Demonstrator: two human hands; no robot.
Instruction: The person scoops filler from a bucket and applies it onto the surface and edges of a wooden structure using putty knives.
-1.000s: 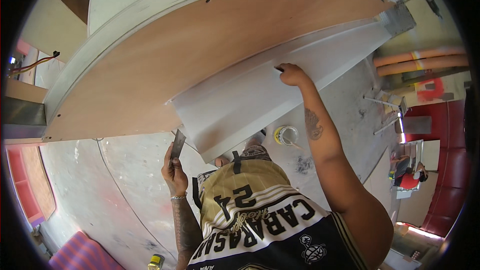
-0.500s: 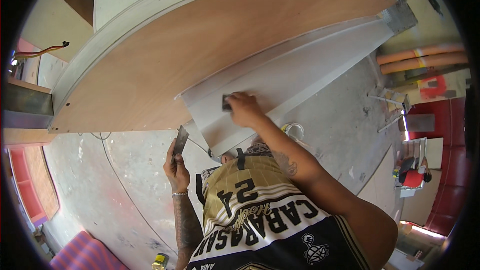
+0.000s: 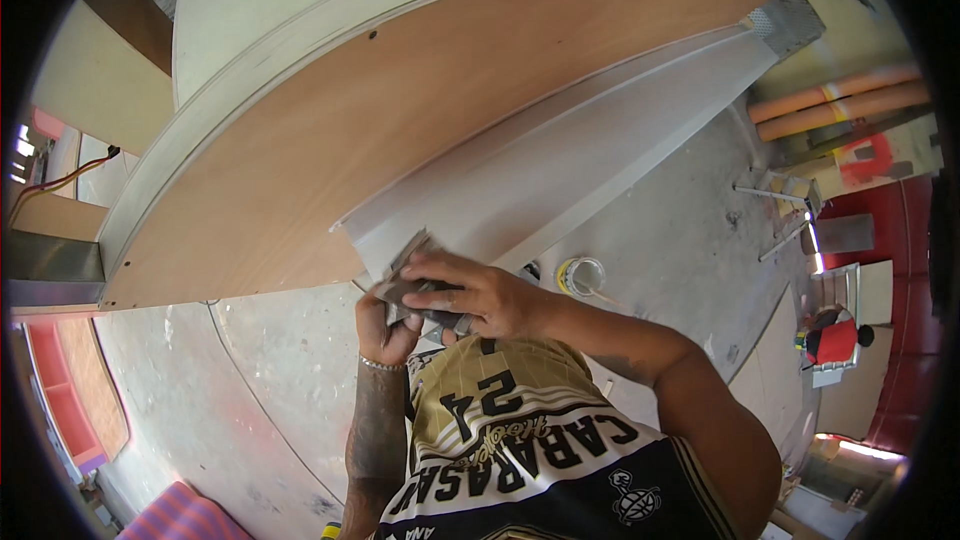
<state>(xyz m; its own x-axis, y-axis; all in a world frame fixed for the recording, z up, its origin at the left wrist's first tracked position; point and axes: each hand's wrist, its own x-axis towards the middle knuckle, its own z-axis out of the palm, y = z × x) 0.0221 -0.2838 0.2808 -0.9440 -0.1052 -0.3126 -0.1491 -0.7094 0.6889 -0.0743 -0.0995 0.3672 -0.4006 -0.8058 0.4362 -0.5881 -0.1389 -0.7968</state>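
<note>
Both my hands have come together in front of my body, beside the near end of a long whitish panel (image 3: 560, 165). My left hand (image 3: 382, 335) grips a thin grey sheet that looks like sandpaper (image 3: 408, 258), upright at its far edge. Lying over it, my right hand (image 3: 490, 295) has its fingers bent around a small dark pad (image 3: 448, 320). The fingers partly cover both pieces, so I cannot tell how they touch. Behind the hands rises a brown plywood face (image 3: 300, 160) with a curved, pale rim (image 3: 215, 70).
A paint can (image 3: 581, 277) with a stick in it stands on the grey floor right of my hands. Farther right are a metal stool (image 3: 790, 200), orange rolls (image 3: 840, 105) and a person in red (image 3: 832, 342). A striped purple cloth (image 3: 180, 515) lies lower left.
My right hand has left the white panel and moved left and toward me with the dark pad, meeting my left hand. The left hand has moved slightly right. The view has shifted a little.
</note>
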